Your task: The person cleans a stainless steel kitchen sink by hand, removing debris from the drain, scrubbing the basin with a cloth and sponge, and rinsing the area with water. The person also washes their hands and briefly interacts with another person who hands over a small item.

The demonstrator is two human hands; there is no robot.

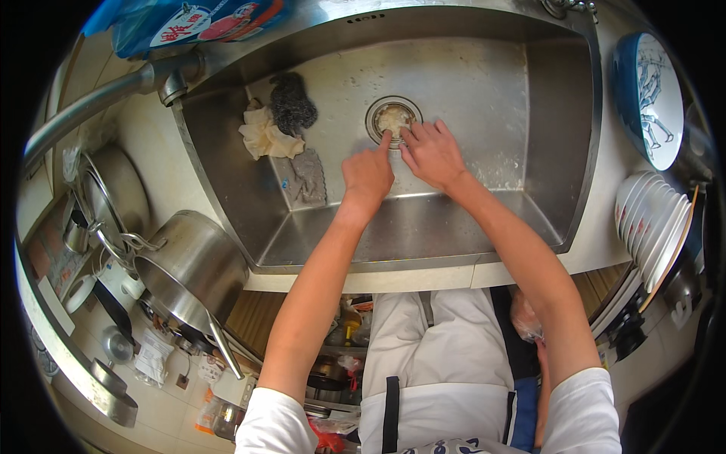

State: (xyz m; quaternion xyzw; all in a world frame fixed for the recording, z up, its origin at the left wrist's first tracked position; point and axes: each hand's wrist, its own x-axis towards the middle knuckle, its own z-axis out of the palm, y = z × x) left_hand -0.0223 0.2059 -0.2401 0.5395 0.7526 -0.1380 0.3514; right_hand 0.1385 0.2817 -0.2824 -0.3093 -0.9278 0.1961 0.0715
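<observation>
My left hand (368, 176) is over the stainless steel sink (465, 79), its index finger stretched to the near rim of the round drain (371, 122). Its other fingers curl under, and nothing shows in it. Beside it, my right hand (434, 153) has its fingers spread, with fingertips at the drain's right near edge. It holds nothing that I can see. Pale, wet food scraps (394, 117) fill the middle of the drain. To the left in the basin lie a dark scouring pad (292, 105), a crumpled cream cloth (266, 135) and a grey rag (306, 179).
A metal faucet (108, 96) reaches in from the left. Steel pots (193, 267) crowd the left counter. On the right stand a blue-and-white bowl (661, 102) and stacked white bowls (646, 210). A blue printed bag (198, 25) sits behind the sink. Another person's arm (543, 391) shows at lower right.
</observation>
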